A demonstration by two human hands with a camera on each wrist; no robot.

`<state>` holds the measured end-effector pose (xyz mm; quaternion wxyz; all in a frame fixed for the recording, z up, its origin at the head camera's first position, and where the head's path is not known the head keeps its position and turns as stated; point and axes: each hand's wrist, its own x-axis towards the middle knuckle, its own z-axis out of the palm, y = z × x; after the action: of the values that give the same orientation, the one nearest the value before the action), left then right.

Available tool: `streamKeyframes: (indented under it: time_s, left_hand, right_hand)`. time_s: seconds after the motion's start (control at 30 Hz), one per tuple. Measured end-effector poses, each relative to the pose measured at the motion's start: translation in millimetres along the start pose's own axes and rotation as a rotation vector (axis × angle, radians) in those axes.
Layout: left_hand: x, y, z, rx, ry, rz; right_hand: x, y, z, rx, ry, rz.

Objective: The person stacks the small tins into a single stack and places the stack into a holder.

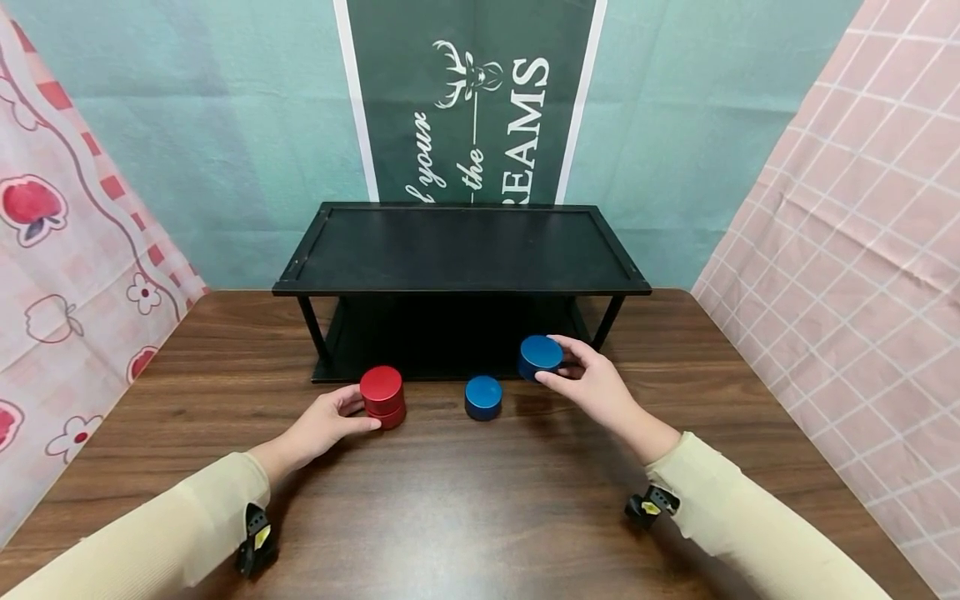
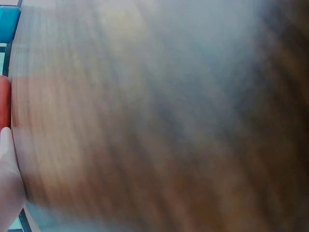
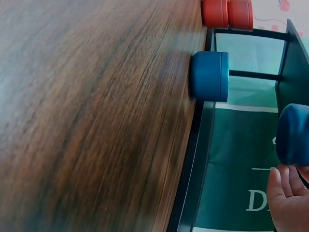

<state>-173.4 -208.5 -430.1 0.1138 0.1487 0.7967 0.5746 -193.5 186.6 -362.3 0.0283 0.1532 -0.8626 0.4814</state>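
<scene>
Two red round tins point(image 1: 382, 390) are stacked at the shelf's front left. My left hand point(image 1: 324, 428) holds the stack from its left side, thumb in front and fingers partly hidden behind. At the right, my right hand point(image 1: 600, 390) grips a blue round tin point(image 1: 540, 356) between thumb and fingers. That tin is raised off the table, as the right wrist view shows around the hand point(image 3: 291, 198). Between the hands, a second blue tin point(image 1: 483, 397) stands upright on the table, touched by neither hand. The left wrist view catches only a sliver of the red tin point(image 2: 4, 102) and hand.
A black two-level shelf point(image 1: 465, 250) stands at the back of the brown wooden table point(image 1: 450, 517), its lower board just behind the tins. Patterned cloths hang at both sides and behind. Each wrist carries a small black camera on a strap.
</scene>
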Motion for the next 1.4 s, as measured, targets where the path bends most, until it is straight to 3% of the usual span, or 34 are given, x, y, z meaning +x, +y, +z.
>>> streamKeyframes:
  time_s: [0.6,1.07,1.4]
  left_hand:
    - [0.8,-3.5,1.6,-0.011,0.016,-0.005]
    - [2.5,-3.7,1.0,-0.016,0.011,0.002]
    - [2.4,-3.5,0.8,-0.02,0.005,0.009]
  right_hand:
    - [5.2,-11,12,0.022,-0.024,-0.043]
    - [11.6,-13,22,0.02,-0.031,-0.018]
    - [3.6,-52,22,0.013,-0.045,-0.03]
